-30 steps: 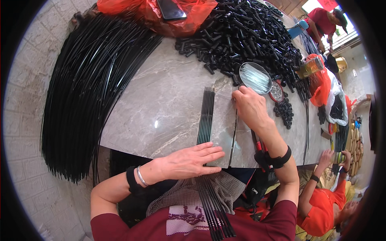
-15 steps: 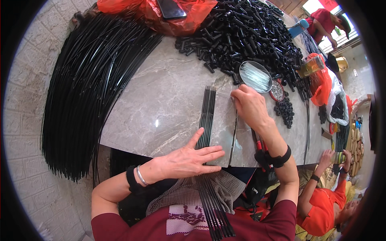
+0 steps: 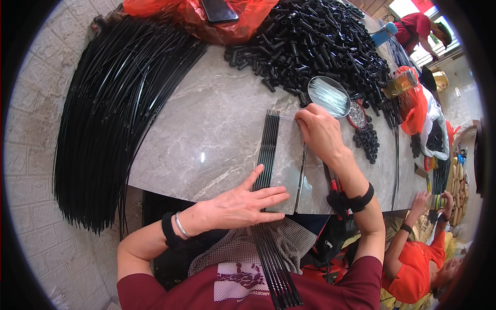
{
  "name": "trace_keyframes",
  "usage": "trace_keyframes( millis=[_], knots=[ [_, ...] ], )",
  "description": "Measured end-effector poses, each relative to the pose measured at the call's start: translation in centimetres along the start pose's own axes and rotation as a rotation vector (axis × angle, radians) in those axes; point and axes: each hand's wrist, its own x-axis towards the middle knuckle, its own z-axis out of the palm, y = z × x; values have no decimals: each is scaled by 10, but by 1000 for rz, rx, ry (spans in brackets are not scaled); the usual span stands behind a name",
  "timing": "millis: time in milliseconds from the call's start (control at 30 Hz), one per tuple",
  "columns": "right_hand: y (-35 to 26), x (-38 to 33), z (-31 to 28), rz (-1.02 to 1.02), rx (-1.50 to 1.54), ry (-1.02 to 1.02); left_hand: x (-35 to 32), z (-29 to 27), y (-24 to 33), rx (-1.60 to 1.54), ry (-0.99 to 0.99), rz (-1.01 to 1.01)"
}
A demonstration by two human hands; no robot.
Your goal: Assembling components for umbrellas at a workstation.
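Thin black rods [image 3: 268, 139] lie side by side in a flat row, running from the table over its near edge to my lap. My left hand [image 3: 244, 206] rests flat across the row with fingers spread, pressing it to the tabletop. To the right of the rods' far tips, my right hand [image 3: 321, 129] is closed in a pinch. A fine clear strand [image 3: 287, 117] runs from its fingertips to the rod tips; whether it enters one I cannot tell. Just beyond this hand, an oval dish [image 3: 329, 97] holds many similar clear strands.
A big bundle of black rods [image 3: 113, 124] hangs over the left edge. Black tubes [image 3: 315, 41] are heaped at the back beside an orange bag [image 3: 227, 31] with a phone [image 3: 219, 10]. Red-handled pliers [image 3: 336, 199] lie near my right forearm. A co-worker in orange [image 3: 418, 268] sits right.
My right hand has shifted slightly left, still pinching the strand at the rod tips. My left hand stays in place. The far person in dark red has moved an arm.
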Motion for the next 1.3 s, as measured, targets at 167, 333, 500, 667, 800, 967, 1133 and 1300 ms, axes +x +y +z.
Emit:
trace_keyframes(
  millis=[167, 333, 500, 667, 800, 967, 1133, 1300],
  knots=[
    [2, 3, 5, -25, -37, 91, 1, 0, 0, -6, 3, 1],
    [-9, 1, -6, 66, 56, -68, 0, -1, 0, 9, 0, -2],
    [1, -1, 5, 25, 73, 26, 1, -2, 1, -20, -24, -17],
    [-2, 2, 5, -23, 16, 113, 1, -2, 2, -32, -10, -23],
    [-10, -1, -2, 55, 60, -67, 1, -2, 2, -32, -14, -22],
    [-9, 0, -1, 36, 111, -22, 1, -1, 2, -14, -4, -16],
    [-2, 8, 5, -90, 117, -3, 1, -5, 2, -15, -22, -21],
    [-9, 13, 15, -107, 131, 11, 3, -7, 1, 7, -28, -14]
  ],
)
